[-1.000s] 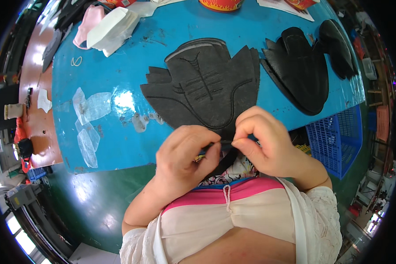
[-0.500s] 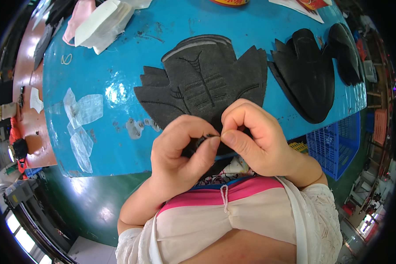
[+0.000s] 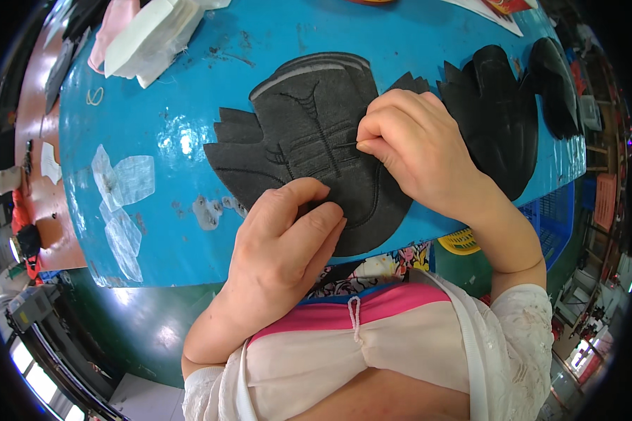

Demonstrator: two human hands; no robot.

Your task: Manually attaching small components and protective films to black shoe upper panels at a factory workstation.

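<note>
A stack of black, foam-like fabric pieces with notched side flaps and stitched lines lies on the blue table in front of me. My right hand reaches over its right part, thumb and forefinger pinched at the end of a short stitched line; what they grip is too small to make out. Over the lower left part rests my left hand. Its fingers are curled, with a gap between forefinger and thumb; anything under the lower fingers is hidden.
More black shaped pieces lie at the right. Translucent film scraps and a pale rubber band are on the left of the blue table. A white packet lies far left. Below the table's right edge stands a blue crate.
My hands were together above the stack's lower edge, holding something small and dark. They have parted: the right moved up onto the stitched area, the left settled lower left. The stack shifted slightly left.
</note>
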